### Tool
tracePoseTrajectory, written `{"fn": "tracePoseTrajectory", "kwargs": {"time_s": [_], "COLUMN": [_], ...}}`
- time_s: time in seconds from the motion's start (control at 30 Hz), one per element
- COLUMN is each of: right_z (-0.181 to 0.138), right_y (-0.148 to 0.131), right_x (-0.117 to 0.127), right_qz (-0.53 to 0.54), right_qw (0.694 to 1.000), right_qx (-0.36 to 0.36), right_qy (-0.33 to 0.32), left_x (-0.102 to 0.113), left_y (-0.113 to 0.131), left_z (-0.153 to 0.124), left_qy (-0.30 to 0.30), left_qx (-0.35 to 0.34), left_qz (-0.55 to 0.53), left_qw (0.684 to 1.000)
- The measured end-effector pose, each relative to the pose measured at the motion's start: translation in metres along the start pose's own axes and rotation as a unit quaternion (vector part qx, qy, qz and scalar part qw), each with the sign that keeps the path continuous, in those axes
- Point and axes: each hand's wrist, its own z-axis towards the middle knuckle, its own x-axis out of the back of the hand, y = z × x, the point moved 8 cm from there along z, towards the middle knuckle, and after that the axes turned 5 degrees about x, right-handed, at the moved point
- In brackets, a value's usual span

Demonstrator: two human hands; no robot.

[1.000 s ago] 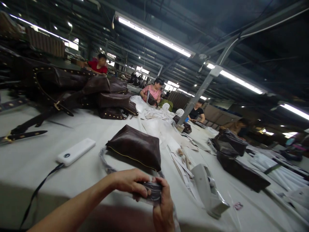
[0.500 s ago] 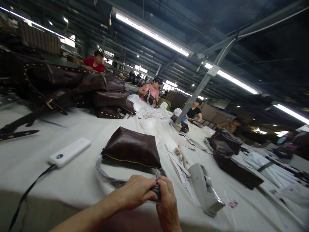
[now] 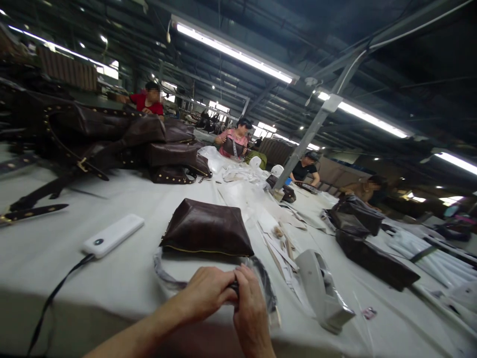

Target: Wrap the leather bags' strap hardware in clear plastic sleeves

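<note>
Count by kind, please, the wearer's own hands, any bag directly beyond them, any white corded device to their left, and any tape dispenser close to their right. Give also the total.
Left hand and right hand: 2
Dark brown bag: 1
White corded device: 1
Tape dispenser: 1
Total: 5

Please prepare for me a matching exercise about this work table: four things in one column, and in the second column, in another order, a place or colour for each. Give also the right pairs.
Things
1. bag
2. strap
3. tape dispenser
4. corded device

Places and colours
A. to the right of the right hand
B. white, to the left of the hands
C. dark brown, with a yellow zip line
D. reaching into the left hand

Right pairs: 1-C, 2-D, 3-A, 4-B.
</note>
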Motion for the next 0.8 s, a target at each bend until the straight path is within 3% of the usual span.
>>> {"fn": "tracePoseTrajectory", "kwargs": {"time_s": [0.1,0.2,0.3,0.4,0.47,0.57,0.67,0.73,0.8], "right_z": [-0.002,-0.001,-0.004,-0.008,-0.008,-0.003,0.004,0.008,0.010], "right_y": [0.006,0.015,0.024,0.029,0.033,0.026,0.010,0.006,0.009], "right_x": [0.015,0.023,0.008,-0.015,-0.015,0.002,0.012,0.018,0.020], "right_qz": [-0.020,0.065,0.235,0.361,0.325,0.145,0.046,0.039,0.060], "right_qw": [0.999,0.991,0.945,0.888,0.906,0.977,0.996,0.995,0.989], "right_qx": [-0.006,-0.093,-0.209,-0.265,-0.244,-0.114,0.010,0.011,-0.044], "right_qy": [0.033,0.071,0.092,0.103,0.115,0.109,0.075,0.095,0.127], "left_x": [-0.003,-0.006,-0.007,-0.009,-0.011,-0.012,-0.013,-0.018,-0.024], "left_y": [0.006,0.003,-0.007,-0.015,-0.016,-0.013,-0.009,-0.007,-0.008], "left_z": [0.003,0.006,0.005,0.004,0.002,-0.002,-0.005,-0.005,-0.004], "left_qy": [-0.025,-0.142,-0.218,-0.205,-0.168,-0.100,-0.074,-0.102,-0.154], "left_qx": [0.005,-0.015,-0.026,-0.022,-0.020,-0.008,-0.003,-0.001,0.016], "left_qz": [-0.035,-0.158,-0.255,-0.280,-0.264,-0.200,-0.175,-0.228,-0.315], "left_qw": [0.999,0.977,0.942,0.938,0.950,0.975,0.982,0.968,0.936]}}
